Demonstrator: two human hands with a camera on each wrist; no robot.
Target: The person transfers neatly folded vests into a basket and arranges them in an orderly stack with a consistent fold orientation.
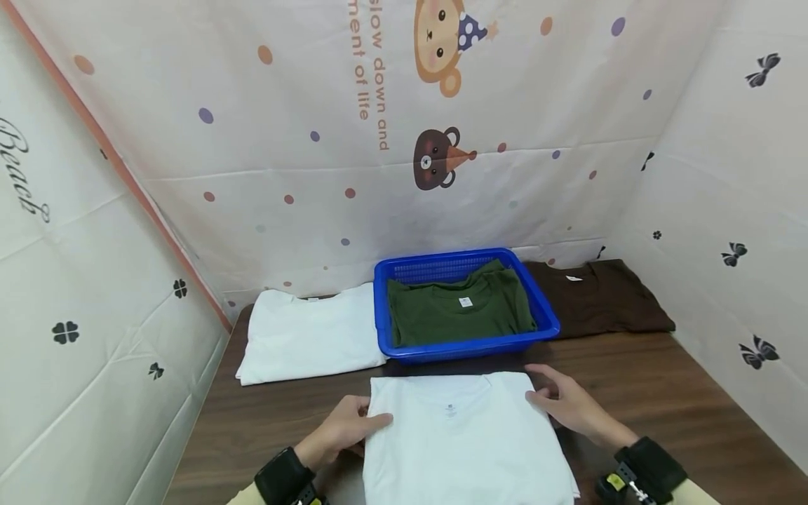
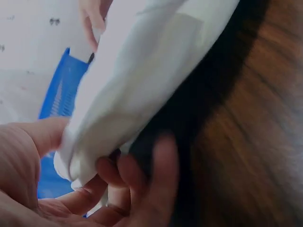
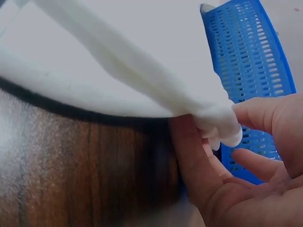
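A folded white T-shirt (image 1: 467,442), collar toward the back, is between my two hands at the table's front. My left hand (image 1: 350,426) pinches its left edge, thumb on top and fingers beneath. On the opposite side my right hand (image 1: 571,403) grips the upper right corner. The left wrist view shows the cloth (image 2: 137,61) lifted above the table, its folded edge between thumb and fingers. In the right wrist view the shirt's corner (image 3: 222,120) is bunched between thumb and fingers, with the forefinger under the layers.
Behind the shirt stands a blue plastic basket (image 1: 467,350) with a folded dark green T-shirt (image 1: 454,315) inside. Another folded white T-shirt (image 1: 309,337) lies left of it, and a folded brown T-shirt (image 1: 606,298) lies right. Printed cloth walls (image 1: 303,231) border the wooden table (image 1: 682,393).
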